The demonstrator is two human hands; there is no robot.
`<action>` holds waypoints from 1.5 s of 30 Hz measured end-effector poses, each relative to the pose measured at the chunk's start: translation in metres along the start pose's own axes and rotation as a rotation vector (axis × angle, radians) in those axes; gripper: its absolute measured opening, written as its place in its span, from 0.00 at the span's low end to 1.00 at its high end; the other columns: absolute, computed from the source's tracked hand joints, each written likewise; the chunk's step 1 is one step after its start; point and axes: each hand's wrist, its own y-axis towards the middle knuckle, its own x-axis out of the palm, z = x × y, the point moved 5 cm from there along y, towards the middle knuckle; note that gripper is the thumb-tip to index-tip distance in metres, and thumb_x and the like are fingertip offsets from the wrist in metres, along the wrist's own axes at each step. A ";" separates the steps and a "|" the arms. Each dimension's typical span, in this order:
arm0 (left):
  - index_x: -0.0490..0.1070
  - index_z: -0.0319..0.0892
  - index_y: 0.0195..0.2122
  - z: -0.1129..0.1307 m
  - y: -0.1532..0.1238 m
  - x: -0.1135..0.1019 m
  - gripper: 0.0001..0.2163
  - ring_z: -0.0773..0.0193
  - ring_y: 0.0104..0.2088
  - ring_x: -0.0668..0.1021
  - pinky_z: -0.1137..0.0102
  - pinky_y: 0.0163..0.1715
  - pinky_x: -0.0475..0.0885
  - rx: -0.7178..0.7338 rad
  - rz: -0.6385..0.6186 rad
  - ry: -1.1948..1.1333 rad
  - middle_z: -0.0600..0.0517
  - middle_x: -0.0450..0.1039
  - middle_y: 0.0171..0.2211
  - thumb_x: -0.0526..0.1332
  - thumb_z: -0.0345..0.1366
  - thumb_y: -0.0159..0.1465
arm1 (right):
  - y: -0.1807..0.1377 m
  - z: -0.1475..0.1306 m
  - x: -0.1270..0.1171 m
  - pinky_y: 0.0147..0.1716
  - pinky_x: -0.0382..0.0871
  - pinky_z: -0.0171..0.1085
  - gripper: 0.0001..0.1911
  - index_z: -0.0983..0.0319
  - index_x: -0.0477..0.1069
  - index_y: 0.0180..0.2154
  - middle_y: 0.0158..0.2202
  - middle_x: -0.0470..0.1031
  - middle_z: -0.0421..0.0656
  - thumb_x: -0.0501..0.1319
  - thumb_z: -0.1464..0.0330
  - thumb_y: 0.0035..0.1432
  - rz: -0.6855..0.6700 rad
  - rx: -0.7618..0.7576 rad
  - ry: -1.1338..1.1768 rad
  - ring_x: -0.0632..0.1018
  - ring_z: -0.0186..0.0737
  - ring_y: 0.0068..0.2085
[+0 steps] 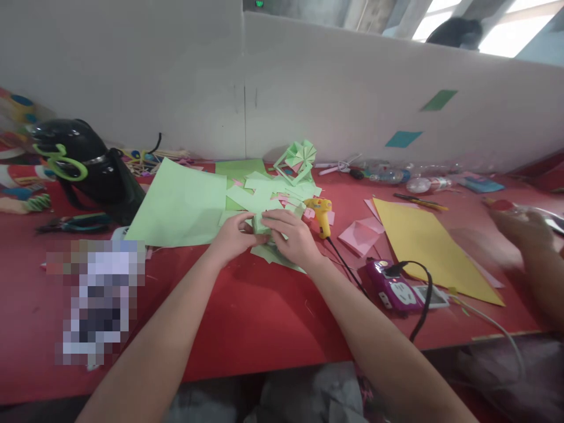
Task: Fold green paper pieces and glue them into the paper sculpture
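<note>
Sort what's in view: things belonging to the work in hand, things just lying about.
Work in hand:
- small green paper piece, between the left hand and right hand
- green paper scraps, likely
- yellow glue gun, probably

Apparently lying about:
- yellow sheet
- teal-handled pliers
- clear plastic bottles

The left hand (233, 238) and right hand (294, 236) are bare, as are the left forearm (174, 320) and right forearm (374, 332), down to the frame's lower edge. Greyish, creased clothing (311, 390) shows at bottom centre.
</note>
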 end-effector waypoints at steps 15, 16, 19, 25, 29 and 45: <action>0.70 0.44 0.55 -0.002 0.001 -0.007 0.32 0.67 0.29 0.72 0.70 0.32 0.69 0.006 -0.037 -0.059 0.58 0.65 0.26 0.74 0.38 0.47 | -0.004 -0.003 0.003 0.56 0.71 0.49 0.22 0.59 0.76 0.49 0.53 0.75 0.50 0.52 0.77 0.59 -0.056 -0.017 0.132 0.75 0.44 0.56; 0.70 0.44 0.55 -0.001 0.000 -0.008 0.32 0.67 0.29 0.72 0.70 0.32 0.69 0.014 -0.042 -0.064 0.57 0.65 0.26 0.74 0.39 0.48 | -0.004 -0.004 0.003 0.55 0.71 0.49 0.21 0.59 0.76 0.49 0.54 0.75 0.50 0.53 0.77 0.58 -0.059 -0.006 0.131 0.75 0.44 0.55; 0.70 0.44 0.55 0.001 0.000 -0.008 0.31 0.63 0.32 0.75 0.67 0.36 0.72 0.024 -0.060 -0.075 0.54 0.69 0.30 0.73 0.43 0.50 | -0.004 -0.004 0.001 0.56 0.71 0.51 0.21 0.58 0.77 0.48 0.54 0.74 0.50 0.54 0.76 0.56 -0.074 0.038 0.126 0.74 0.46 0.56; 0.72 0.44 0.54 0.009 -0.001 -0.007 0.23 0.60 0.39 0.78 0.61 0.43 0.76 0.011 -0.100 -0.177 0.50 0.71 0.36 0.67 0.44 0.58 | -0.005 -0.001 -0.003 0.60 0.64 0.54 0.21 0.57 0.78 0.45 0.59 0.70 0.48 0.52 0.76 0.57 -0.081 0.118 0.181 0.70 0.47 0.61; 0.72 0.44 0.54 0.019 -0.004 -0.007 0.21 0.61 0.36 0.76 0.63 0.41 0.76 0.090 -0.079 -0.056 0.52 0.69 0.31 0.65 0.42 0.59 | -0.004 0.006 -0.004 0.60 0.65 0.53 0.14 0.56 0.75 0.46 0.61 0.67 0.48 0.56 0.70 0.61 0.046 0.268 0.247 0.68 0.47 0.63; 0.73 0.43 0.48 0.017 -0.002 -0.004 0.14 0.58 0.43 0.79 0.66 0.43 0.74 0.306 -0.069 0.201 0.48 0.77 0.41 0.61 0.37 0.62 | -0.008 0.025 0.004 0.36 0.73 0.39 0.16 0.61 0.76 0.39 0.36 0.79 0.43 0.70 0.60 0.51 0.041 0.561 0.560 0.77 0.38 0.35</action>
